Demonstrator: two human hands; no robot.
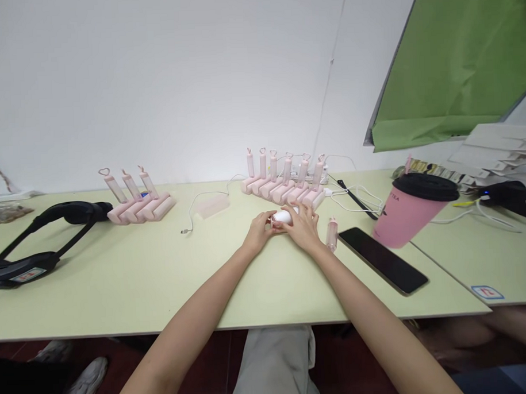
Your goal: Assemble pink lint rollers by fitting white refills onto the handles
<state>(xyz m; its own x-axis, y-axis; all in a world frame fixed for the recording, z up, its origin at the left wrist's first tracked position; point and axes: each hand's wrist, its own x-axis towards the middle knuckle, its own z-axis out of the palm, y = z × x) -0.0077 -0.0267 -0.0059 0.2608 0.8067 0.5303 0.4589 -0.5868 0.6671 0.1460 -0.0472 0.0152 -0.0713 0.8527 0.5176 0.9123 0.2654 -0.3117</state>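
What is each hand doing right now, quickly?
Left hand: fingers closed on the left end of a white tube.
Right hand: curled around the right end of the white tube.

White wall (156, 91), green covering (456, 58), pale table (119, 277), reddish floor (208, 368)

A pale green table (149, 287) bears a headset (84, 211), pink cases (266, 189) in two rows, a cable (185, 231), a tube (332, 233), a phone (384, 260) and a cup (410, 212).

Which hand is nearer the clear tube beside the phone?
Right. The right hand is just left of the tube; the left hand is farther left, beyond the right one.
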